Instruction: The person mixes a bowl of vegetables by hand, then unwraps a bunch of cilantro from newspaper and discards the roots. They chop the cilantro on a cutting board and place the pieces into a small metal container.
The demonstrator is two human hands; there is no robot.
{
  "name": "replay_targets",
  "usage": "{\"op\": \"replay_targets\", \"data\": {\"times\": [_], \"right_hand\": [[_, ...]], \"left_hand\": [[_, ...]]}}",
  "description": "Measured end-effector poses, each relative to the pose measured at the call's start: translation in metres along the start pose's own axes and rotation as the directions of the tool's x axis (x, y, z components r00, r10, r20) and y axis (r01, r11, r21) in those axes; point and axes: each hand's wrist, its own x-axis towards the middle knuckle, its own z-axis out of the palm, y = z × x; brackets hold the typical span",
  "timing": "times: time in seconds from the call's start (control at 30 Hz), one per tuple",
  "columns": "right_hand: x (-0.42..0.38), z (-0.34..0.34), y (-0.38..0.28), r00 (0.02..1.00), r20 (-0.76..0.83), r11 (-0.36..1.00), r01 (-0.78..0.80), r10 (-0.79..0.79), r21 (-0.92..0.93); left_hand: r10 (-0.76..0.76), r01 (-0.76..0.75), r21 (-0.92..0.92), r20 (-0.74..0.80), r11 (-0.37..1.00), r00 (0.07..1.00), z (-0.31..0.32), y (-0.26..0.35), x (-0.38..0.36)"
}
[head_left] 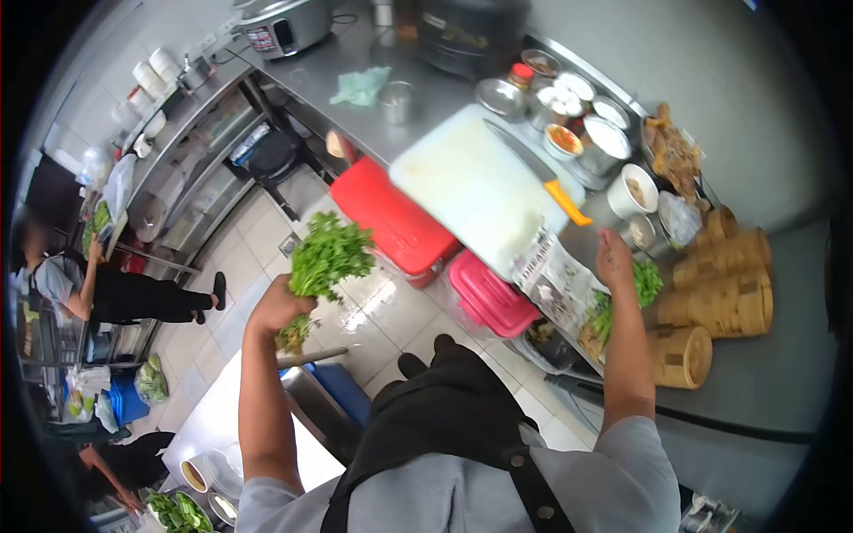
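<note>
My left hand (277, 308) is closed around the stems of a bunch of leafy green herbs (330, 255), held out over the tiled floor. My right hand (615, 260) is at the counter's edge, above a sheet of newspaper (558, 282) and beside more leafy greens (647, 282). Its fingers are mostly hidden from me, so their grip does not show. A white cutting board (462, 186) lies on the counter, and a knife with a yellow handle (567, 203) rests across its far right side.
Bowls and tins, including a white tub (633, 190), crowd the wall side. Bamboo steamers (720, 298) are stacked at right. Below the counter stand a red cooler (391, 213) and a pink lidded bin (490, 293). Two other people (124, 289) are at the left.
</note>
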Motion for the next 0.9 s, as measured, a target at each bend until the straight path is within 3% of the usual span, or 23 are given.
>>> {"op": "replay_targets", "data": {"times": [0.03,0.07,0.13,0.17,0.23,0.27,0.33,0.37,0.4,0.47,0.6,0.67,0.7,0.77,0.9], "right_hand": [[0.004,0.016,0.018,0.997,0.081,0.988,0.003,0.010,-0.157],[0.007,0.017,0.007,0.997,0.078,0.989,0.012,0.000,-0.148],[0.013,0.007,-0.017,0.933,0.142,0.901,-0.266,0.330,-0.343],[0.019,0.007,-0.026,0.937,0.136,0.906,-0.264,0.322,-0.330],[0.035,0.012,-0.039,0.950,-0.079,0.897,-0.311,0.301,-0.314],[0.046,0.017,-0.045,0.949,-0.094,0.901,-0.314,0.300,-0.298],[0.073,0.027,-0.047,0.975,-0.104,0.975,-0.205,0.195,-0.089],[0.083,0.049,-0.031,0.981,-0.169,0.994,-0.102,0.093,-0.040],[0.095,0.051,-0.033,0.977,-0.185,0.993,-0.115,0.107,-0.037],[0.110,0.063,-0.043,0.973,0.070,0.975,-0.221,0.222,-0.017],[0.126,0.075,-0.049,0.959,0.203,0.980,-0.189,0.198,-0.065],[0.130,0.072,-0.062,0.942,0.262,0.972,-0.172,0.211,-0.162],[0.131,0.069,-0.069,0.935,0.274,0.970,-0.184,0.223,-0.161],[0.134,0.056,-0.083,0.877,0.340,0.940,-0.331,0.340,-0.087],[0.119,0.024,-0.124,0.860,0.316,0.902,-0.431,0.401,0.028]], "left_hand": [[0.020,-0.021,0.044,0.026,0.999,0.999,-0.007,0.011,0.011],[0.038,-0.043,0.084,0.056,0.996,0.998,-0.011,0.023,0.022],[0.085,-0.088,0.108,0.030,0.990,0.996,-0.016,0.066,0.036],[0.132,-0.133,0.133,0.018,0.982,0.991,-0.018,0.087,0.046],[0.229,-0.243,0.127,0.112,0.962,0.967,-0.024,0.120,0.081],[0.242,-0.255,0.142,0.104,0.957,0.965,-0.024,0.140,0.099],[0.387,-0.419,0.144,0.204,0.897,0.899,-0.019,0.188,0.141],[0.405,-0.438,0.155,0.208,0.885,0.891,-0.012,0.212,0.161],[0.430,-0.465,0.144,0.222,0.873,0.875,-0.003,0.232,0.180],[0.451,-0.495,0.133,0.264,0.859,0.853,0.017,0.256,0.216],[0.429,-0.510,0.250,0.315,0.823,0.846,0.060,0.226,0.296],[0.177,-0.381,0.522,0.399,0.763,0.900,0.079,0.169,0.343],[0.163,-0.378,0.522,0.411,0.765,0.897,0.083,0.147,0.355],[0.042,-0.366,0.693,0.436,0.621,0.899,0.087,0.110,0.365],[0.003,-0.292,0.749,0.361,0.595,0.933,0.075,0.098,0.346]]}}
